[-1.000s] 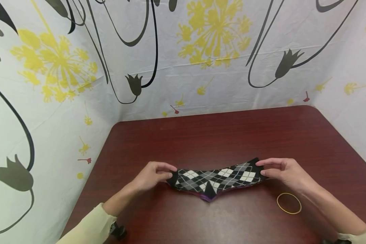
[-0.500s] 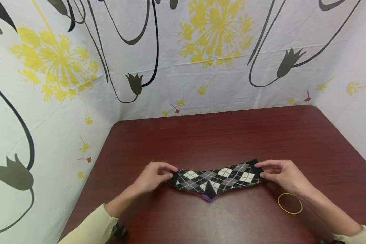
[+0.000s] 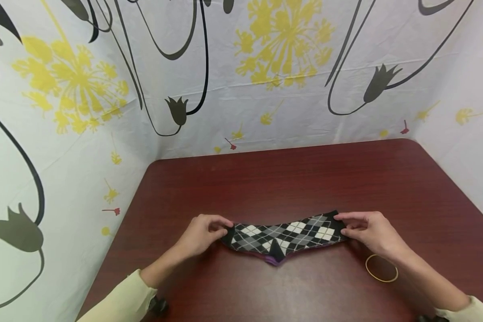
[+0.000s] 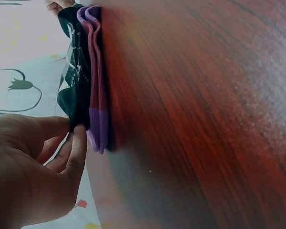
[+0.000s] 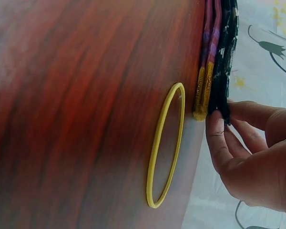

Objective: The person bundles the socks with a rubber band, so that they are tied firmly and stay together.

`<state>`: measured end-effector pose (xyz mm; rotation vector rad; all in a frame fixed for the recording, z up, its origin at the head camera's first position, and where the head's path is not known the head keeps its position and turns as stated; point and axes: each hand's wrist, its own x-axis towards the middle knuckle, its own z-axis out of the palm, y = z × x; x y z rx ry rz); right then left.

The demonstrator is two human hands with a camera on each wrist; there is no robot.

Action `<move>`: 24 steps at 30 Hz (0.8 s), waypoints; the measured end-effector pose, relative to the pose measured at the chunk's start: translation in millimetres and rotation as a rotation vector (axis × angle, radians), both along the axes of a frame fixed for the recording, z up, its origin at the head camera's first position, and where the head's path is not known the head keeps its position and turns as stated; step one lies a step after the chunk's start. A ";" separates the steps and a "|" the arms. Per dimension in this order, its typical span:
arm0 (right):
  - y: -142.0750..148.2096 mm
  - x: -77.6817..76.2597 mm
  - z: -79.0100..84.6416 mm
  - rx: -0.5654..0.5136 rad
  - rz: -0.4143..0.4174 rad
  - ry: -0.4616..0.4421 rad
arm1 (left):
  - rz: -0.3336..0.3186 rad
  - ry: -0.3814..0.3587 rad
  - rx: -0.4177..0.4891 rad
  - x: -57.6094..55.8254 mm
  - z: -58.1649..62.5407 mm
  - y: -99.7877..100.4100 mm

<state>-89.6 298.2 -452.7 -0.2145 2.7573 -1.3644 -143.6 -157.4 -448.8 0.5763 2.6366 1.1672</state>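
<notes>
Left hand (image 3: 201, 232), right hand (image 3: 372, 230) at ends of argyle sock (image 3: 293, 233)

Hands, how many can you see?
2. The left hand pinches the left end of the argyle cloth, the right hand its right end. The one peeking in atop the left wrist view looks like the right hand again.

The left hand (image 3: 199, 235) and right hand (image 3: 372, 231) are bare. The left sleeve (image 3: 122, 295) and right sleeve (image 3: 468, 310) are plain, pale yellow cloth. A small black object (image 3: 158, 307), its details unclear, shows beside each sleeve's end.
</notes>
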 end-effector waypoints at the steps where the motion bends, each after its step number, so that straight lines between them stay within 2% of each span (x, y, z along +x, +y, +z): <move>1: -0.4 0.1 -0.5 0.004 -0.001 0.006 | 0.002 0.002 -0.005 0.0 -0.2 -0.2; 13: -2.4 -1.2 -4.0 0.057 -0.009 0.041 | 0.015 0.014 -0.046 0.6 -0.8 -2.0; 20: -1.4 -0.1 -5.6 0.072 -0.018 0.007 | 0.032 0.004 -0.032 -1.2 -0.4 -4.0; 24: 1.1 0.3 -6.4 0.044 -0.019 -0.014 | 0.038 0.003 -0.020 -2.8 -1.2 -5.3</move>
